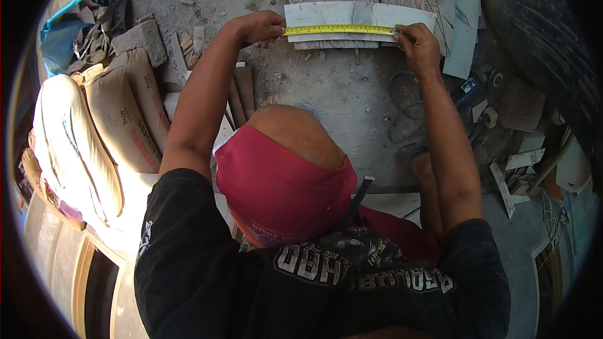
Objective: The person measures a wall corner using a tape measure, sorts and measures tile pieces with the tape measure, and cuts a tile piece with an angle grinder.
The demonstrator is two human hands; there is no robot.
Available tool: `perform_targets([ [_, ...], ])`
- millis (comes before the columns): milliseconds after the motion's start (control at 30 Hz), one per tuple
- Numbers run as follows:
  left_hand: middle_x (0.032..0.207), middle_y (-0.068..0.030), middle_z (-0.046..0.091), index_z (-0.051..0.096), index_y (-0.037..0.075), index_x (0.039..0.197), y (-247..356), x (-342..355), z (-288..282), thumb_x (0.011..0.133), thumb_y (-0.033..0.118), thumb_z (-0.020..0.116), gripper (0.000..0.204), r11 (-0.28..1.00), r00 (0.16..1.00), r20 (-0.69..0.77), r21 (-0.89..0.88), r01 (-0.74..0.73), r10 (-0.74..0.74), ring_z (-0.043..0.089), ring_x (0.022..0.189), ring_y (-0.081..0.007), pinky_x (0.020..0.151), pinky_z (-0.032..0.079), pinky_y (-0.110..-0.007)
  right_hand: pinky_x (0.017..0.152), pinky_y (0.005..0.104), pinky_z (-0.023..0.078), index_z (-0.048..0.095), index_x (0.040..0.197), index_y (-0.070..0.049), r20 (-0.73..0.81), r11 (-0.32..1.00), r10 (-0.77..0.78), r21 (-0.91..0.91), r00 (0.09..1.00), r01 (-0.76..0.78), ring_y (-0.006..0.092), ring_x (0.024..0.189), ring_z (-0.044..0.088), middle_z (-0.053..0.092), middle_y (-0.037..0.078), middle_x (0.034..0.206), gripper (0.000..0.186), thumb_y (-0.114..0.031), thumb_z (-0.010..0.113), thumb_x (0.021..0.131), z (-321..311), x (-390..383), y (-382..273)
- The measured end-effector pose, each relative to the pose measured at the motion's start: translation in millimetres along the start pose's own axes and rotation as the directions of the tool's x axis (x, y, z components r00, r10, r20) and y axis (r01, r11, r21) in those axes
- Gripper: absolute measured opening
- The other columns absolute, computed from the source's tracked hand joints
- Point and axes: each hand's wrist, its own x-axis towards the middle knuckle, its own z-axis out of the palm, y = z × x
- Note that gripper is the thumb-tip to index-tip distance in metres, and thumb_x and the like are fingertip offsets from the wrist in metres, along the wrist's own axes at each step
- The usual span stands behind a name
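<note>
Head view: the left hand (262, 27) pinched one end of the yellow measuring tape (339, 29), the right hand (419, 47) the other — tape stretched along the pale slab (358, 10). Measuring appeared in hand; the next move called for steady ends — and a reading.

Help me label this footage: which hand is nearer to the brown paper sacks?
Left. The left hand is ahead and right of the brown paper sacks; the right hand is farther right, at the right end of the yellow tape measure.
</note>
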Motion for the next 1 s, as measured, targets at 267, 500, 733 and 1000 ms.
perform_targets([
  [267,0.071,-0.0013,0.06,0.062,0.002,0.089,-1.3,0.3,0.8,0.102,0.019,0.056,0.023,1.0,1.0,-0.006,0.022,-0.006,0.007,0.055,0.069,-0.0129,0.069,0.048,-0.033,0.081,0.038,0.055,0.08,0.107,-0.012,-0.03,0.999,-0.037,-0.009,0.999,0.037,0.0284,0.09,0.071,0.072,0.009,0.098,0.024,-0.016,0.082,0.084,0.5,-1.6,-1.8],
  [500,0.071,-0.0015,0.06,0.062,0.002,0.088,-4.2,0.9,3.0,0.102,0.019,0.056,0.023,1.0,0.999,-0.033,0.006,-0.021,0.021,0.056,0.068,-0.013,0.068,0.048,-0.034,0.081,0.0384,0.054,0.08,0.106,-0.012,-0.033,0.998,-0.061,-0.025,0.998,0.061,0.029,0.091,0.07,0.073,0.01,0.097,0.023,-0.017,0.082,0.084,0.0,-1.4,-1.9],
  [733,0.07,-0.001,0.06,0.062,0.002,0.086,-2.3,0.6,2.6,0.102,0.02,0.057,0.024,1.0,1.0,-0.032,0.017,-0.001,0.001,0.055,0.068,-0.0124,0.069,0.047,-0.033,0.081,0.0386,0.054,0.08,0.105,-0.011,-0.05,0.997,-0.077,-0.015,0.996,0.077,0.0291,0.091,0.07,0.073,0.01,0.097,0.021,-0.016,0.082,0.084,0.9,-2.0,-2.4],
  [1000,0.072,-0.0004,0.061,0.064,0.002,0.09,-4.9,3.0,2.2,0.103,0.02,0.057,0.023,1.0,0.999,-0.032,0.011,0.01,-0.01,0.056,0.069,-0.0121,0.069,0.048,-0.033,0.081,0.0378,0.055,0.079,0.104,-0.01,-0.068,0.995,-0.093,0.012,0.993,0.094,0.0287,0.092,0.071,0.075,0.01,0.098,0.021,-0.014,0.082,0.084,1.4,-1.5,-3.2],
])
